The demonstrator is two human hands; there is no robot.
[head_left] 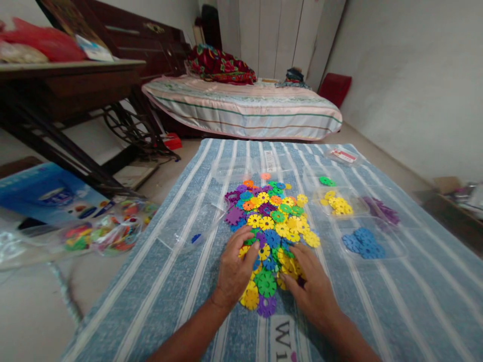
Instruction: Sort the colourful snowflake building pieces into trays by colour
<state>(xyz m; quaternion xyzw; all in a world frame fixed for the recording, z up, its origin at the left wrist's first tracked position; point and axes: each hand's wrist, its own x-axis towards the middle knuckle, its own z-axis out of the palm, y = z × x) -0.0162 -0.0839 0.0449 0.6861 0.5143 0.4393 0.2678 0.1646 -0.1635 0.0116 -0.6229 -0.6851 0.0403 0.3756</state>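
Observation:
A heap of flower-shaped plastic interlocking discs (267, 239) in yellow, blue, green, purple and orange lies on the striped tablecloth (151, 296). My left hand (236, 266) rests at the heap's left side, thumb and fingers apart, nearest to a yellow disc (244, 251). On the right side my right hand (313, 284) curls round several yellow discs (289, 264); its thumb and fingers are on either side of them. A large green disc (266, 283) and a purple disc (267, 305) lie between my wrists.
Clear plastic boxes at right hold yellow discs (339, 205), blue discs (364, 244), purple discs (383, 211) and a green disc (326, 181). Another clear box (177, 226) at left has a blue piece (195, 238). A bed (245, 113) stands beyond the table.

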